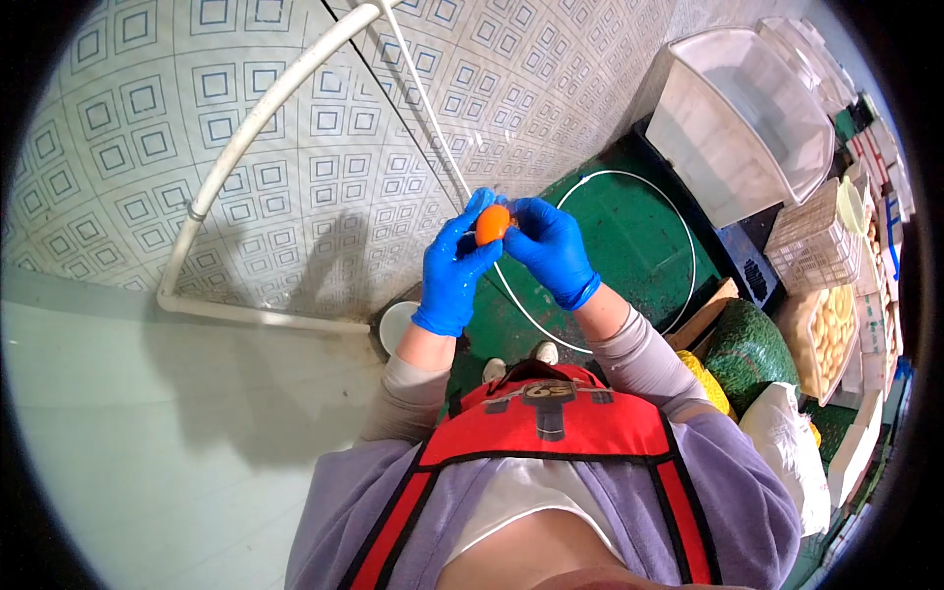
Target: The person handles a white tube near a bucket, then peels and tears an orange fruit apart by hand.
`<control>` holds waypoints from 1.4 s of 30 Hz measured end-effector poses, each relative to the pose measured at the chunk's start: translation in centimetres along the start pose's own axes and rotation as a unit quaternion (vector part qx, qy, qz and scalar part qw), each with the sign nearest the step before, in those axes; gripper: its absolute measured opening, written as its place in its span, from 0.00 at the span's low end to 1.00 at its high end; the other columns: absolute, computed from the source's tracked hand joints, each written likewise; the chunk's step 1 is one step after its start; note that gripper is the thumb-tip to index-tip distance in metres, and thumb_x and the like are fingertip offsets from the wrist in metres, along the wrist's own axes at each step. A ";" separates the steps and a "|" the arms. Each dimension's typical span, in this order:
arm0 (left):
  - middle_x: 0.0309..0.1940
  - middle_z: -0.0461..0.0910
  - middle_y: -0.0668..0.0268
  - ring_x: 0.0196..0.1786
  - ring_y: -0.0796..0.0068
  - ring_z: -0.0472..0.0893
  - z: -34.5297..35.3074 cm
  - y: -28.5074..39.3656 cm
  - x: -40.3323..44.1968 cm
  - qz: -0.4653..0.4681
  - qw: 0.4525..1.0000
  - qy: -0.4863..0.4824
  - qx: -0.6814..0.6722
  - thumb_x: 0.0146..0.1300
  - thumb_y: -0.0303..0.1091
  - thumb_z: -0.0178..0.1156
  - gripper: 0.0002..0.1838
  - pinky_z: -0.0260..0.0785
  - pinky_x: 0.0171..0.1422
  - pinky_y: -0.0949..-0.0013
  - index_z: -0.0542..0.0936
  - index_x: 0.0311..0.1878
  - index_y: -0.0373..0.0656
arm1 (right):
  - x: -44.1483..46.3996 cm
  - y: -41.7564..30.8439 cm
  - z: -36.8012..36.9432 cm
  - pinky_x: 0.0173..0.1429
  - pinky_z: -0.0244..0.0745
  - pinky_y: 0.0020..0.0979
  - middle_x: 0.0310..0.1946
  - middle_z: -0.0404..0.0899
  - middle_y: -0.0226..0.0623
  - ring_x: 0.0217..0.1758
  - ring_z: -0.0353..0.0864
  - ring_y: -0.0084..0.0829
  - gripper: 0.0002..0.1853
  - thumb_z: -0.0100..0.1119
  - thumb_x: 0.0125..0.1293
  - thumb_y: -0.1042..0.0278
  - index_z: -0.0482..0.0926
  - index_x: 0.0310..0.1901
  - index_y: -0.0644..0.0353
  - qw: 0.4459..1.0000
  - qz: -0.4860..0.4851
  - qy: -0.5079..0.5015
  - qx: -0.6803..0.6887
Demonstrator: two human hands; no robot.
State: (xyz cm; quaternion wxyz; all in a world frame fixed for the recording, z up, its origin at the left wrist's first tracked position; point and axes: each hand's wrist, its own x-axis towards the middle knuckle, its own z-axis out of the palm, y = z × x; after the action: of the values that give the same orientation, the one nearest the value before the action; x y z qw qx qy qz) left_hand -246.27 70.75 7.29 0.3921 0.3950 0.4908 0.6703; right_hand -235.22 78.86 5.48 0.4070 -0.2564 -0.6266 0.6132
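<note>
A smooth, shiny orange oval thing (492,225), small enough for the fingertips, is held up in front of my chest; its kind is not certain. My left hand (455,265), in a blue glove, is closed with thumb and fingers about its left side. From the right, my right hand (553,251), gloved in blue too, pinches close against its edge. Some small, clear or dark bit shows between the right fingers, too blurred to name. Below the left wrist stands a white round bucket (396,326), partly covered by that hand and arm.
A white pipe (246,138) curves along the tiled wall on the left. A thin white hose (693,261) loops over the green floor (629,236). On the right are a large white tub (723,147), a crate of yellowish round items (831,329) and a white sack (787,447).
</note>
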 end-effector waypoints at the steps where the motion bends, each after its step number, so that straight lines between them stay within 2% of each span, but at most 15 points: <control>1: 0.53 0.68 0.61 0.53 0.73 0.70 0.0 -0.1 0.0 -0.002 1.000 -0.002 -0.008 0.50 0.19 0.57 0.29 0.61 0.57 0.73 0.64 0.58 0.38 | 0.1 0.1 0.1 0.34 0.69 0.20 0.25 0.75 0.33 0.28 0.70 0.16 0.12 0.58 0.50 0.73 0.74 0.38 0.66 1.000 0.003 0.006 0.006; 9: 0.53 0.69 0.61 0.53 0.72 0.70 0.1 -0.1 0.0 -0.040 0.999 0.007 -0.025 0.51 0.21 0.55 0.27 0.60 0.58 0.74 0.64 0.57 0.36 | 0.2 0.6 -0.2 0.35 0.69 0.21 0.26 0.76 0.33 0.29 0.71 0.18 0.12 0.58 0.50 0.74 0.74 0.37 0.67 0.998 0.036 -0.015 0.042; 15: 0.52 0.69 0.60 0.54 0.70 0.69 -0.5 -1.5 0.4 -0.089 0.985 0.006 -0.145 0.54 0.24 0.55 0.25 0.60 0.59 0.72 0.64 0.57 0.34 | 0.5 0.5 -0.6 0.38 0.69 0.23 0.28 0.76 0.34 0.31 0.72 0.20 0.12 0.57 0.51 0.73 0.74 0.37 0.69 0.997 0.055 -0.029 0.053; 17: 0.52 0.68 0.58 0.54 0.67 0.69 -0.8 -2.0 0.6 -0.098 0.974 -0.022 -0.204 0.55 0.33 0.56 0.30 0.57 0.60 0.71 0.59 0.59 0.32 | 0.6 0.2 -0.7 0.39 0.69 0.23 0.29 0.76 0.34 0.32 0.72 0.20 0.12 0.57 0.52 0.73 0.74 0.38 0.69 0.996 0.062 -0.039 0.057; 20: 0.52 0.69 0.59 0.54 0.69 0.69 -1.0 -2.1 0.8 -0.111 0.959 -0.023 -0.261 0.55 0.29 0.56 0.26 0.61 0.58 0.71 0.64 0.57 0.35 | 0.7 -0.1 -0.8 0.41 0.69 0.23 0.30 0.76 0.35 0.34 0.73 0.20 0.12 0.56 0.52 0.73 0.74 0.38 0.70 0.993 0.082 -0.040 0.079; 27: 0.54 0.67 0.60 0.55 0.70 0.68 -1.3 -2.4 1.1 -0.114 0.947 -0.043 -0.298 0.57 0.32 0.56 0.26 0.62 0.56 0.72 0.63 0.58 0.37 | 1.0 -0.3 -1.0 0.41 0.69 0.23 0.31 0.76 0.35 0.34 0.74 0.22 0.12 0.56 0.53 0.73 0.74 0.38 0.70 0.985 0.113 -0.032 0.123; 30: 0.54 0.67 0.62 0.53 0.72 0.70 -1.3 -2.5 0.9 -0.135 0.949 0.003 -0.284 0.57 0.33 0.55 0.25 0.65 0.53 0.74 0.63 0.58 0.38 | 1.1 -0.5 -1.2 0.40 0.70 0.23 0.31 0.76 0.36 0.34 0.74 0.23 0.12 0.55 0.53 0.72 0.74 0.39 0.69 0.980 0.137 -0.035 0.136; 32: 0.47 0.69 0.63 0.46 0.76 0.69 -1.0 -2.3 0.9 -0.122 0.958 0.029 -0.259 0.60 0.40 0.51 0.26 0.65 0.45 0.79 0.61 0.59 0.41 | 1.2 -0.6 -1.3 0.40 0.70 0.23 0.31 0.76 0.36 0.33 0.74 0.23 0.12 0.54 0.54 0.72 0.74 0.39 0.69 0.976 0.151 -0.035 0.153; 36: 0.46 0.69 0.63 0.41 0.77 0.70 -1.4 -2.0 1.2 -0.146 0.944 0.026 -0.296 0.61 0.40 0.50 0.24 0.67 0.40 0.80 0.61 0.60 0.43 | 1.2 -0.6 -1.3 0.39 0.71 0.22 0.30 0.76 0.37 0.31 0.75 0.24 0.12 0.52 0.55 0.69 0.73 0.39 0.69 0.960 0.186 -0.032 0.208; 38: 0.47 0.71 0.64 0.36 0.74 0.75 -2.2 -2.3 1.4 -0.168 0.906 -0.040 -0.387 0.60 0.39 0.51 0.23 0.72 0.35 0.79 0.63 0.59 0.45 | 1.1 -0.6 -1.5 0.39 0.72 0.22 0.30 0.75 0.37 0.30 0.75 0.24 0.12 0.52 0.56 0.69 0.73 0.39 0.69 0.952 0.198 -0.034 0.232; 40: 0.46 0.71 0.64 0.34 0.75 0.75 -2.7 -2.8 1.7 -0.192 0.884 -0.042 -0.424 0.61 0.41 0.49 0.24 0.72 0.33 0.80 0.62 0.59 0.46 | 1.1 -0.4 -1.7 0.37 0.72 0.21 0.31 0.75 0.37 0.31 0.75 0.25 0.12 0.50 0.57 0.69 0.73 0.39 0.69 0.902 0.234 -0.081 0.354; 41: 0.46 0.72 0.64 0.32 0.75 0.75 -2.8 -2.9 1.7 -0.217 0.860 -0.045 -0.460 0.62 0.43 0.47 0.24 0.72 0.31 0.80 0.61 0.60 0.46 | 1.0 -0.7 -1.6 0.37 0.72 0.21 0.31 0.75 0.37 0.31 0.75 0.25 0.12 0.50 0.57 0.69 0.73 0.39 0.69 0.902 0.234 -0.081 0.353; 42: 0.46 0.72 0.64 0.32 0.75 0.75 -2.8 -3.0 1.7 -0.216 0.860 -0.045 -0.460 0.62 0.43 0.47 0.24 0.72 0.31 0.80 0.61 0.60 0.46 | 0.7 -1.3 -1.5 0.36 0.71 0.21 0.31 0.75 0.36 0.31 0.75 0.25 0.12 0.49 0.57 0.70 0.73 0.39 0.69 0.889 0.252 -0.068 0.376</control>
State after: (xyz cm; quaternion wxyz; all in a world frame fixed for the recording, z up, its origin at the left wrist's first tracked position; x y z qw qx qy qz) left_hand -249.13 71.97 4.10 0.6858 0.0831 0.1819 0.6998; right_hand -234.20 80.14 6.73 0.2610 -0.1907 -0.2894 0.9010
